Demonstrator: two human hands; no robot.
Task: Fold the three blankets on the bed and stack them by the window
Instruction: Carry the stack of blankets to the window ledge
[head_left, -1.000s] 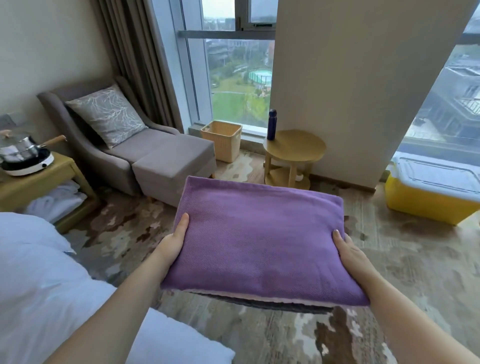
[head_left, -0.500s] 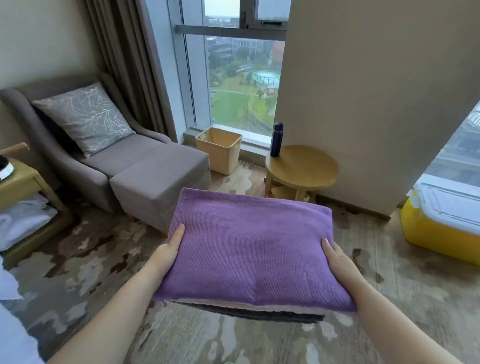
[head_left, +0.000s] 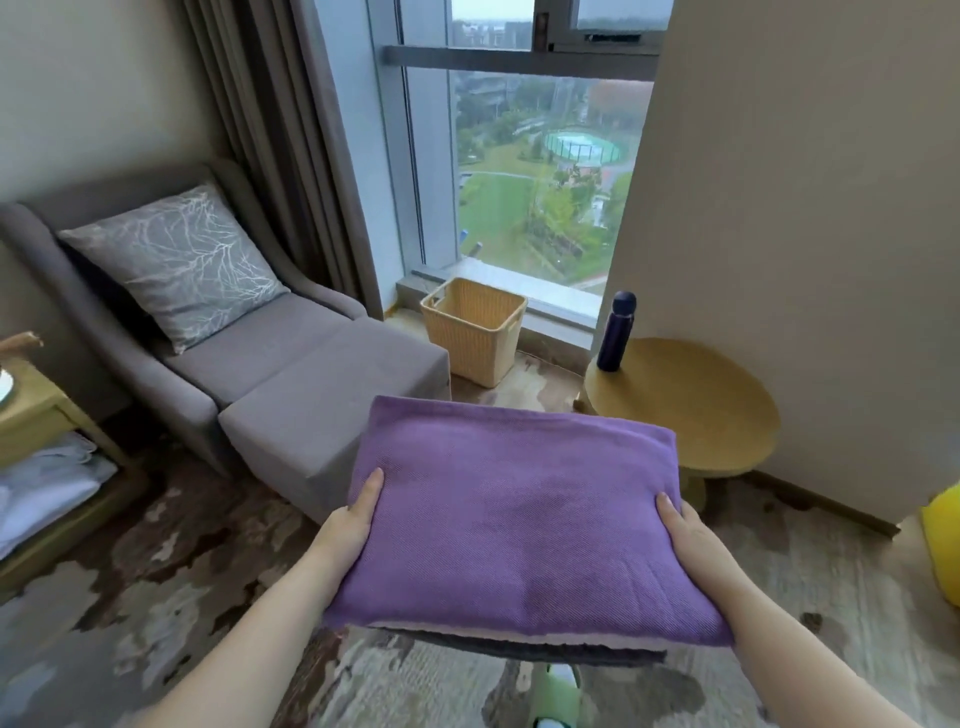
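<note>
We hold the stack of folded blankets (head_left: 514, 519) at lower centre of the frame, left hand (head_left: 353, 519) and right hand (head_left: 685, 535) each with grip clamped on one side edge, thumb on top; soft and light, it should sag unless supported from beneath.

A basket (head_left: 472, 330) stood on the floor. Left of it sat a grey armchair (head_left: 104, 332) with a cushion (head_left: 176, 265) and a footstool (head_left: 322, 410); right of it, a bottle (head_left: 615, 332) stood upright on a round table (head_left: 691, 405).

L hand (head_left: 349, 526), R hand (head_left: 688, 538): thumbs atop
</note>
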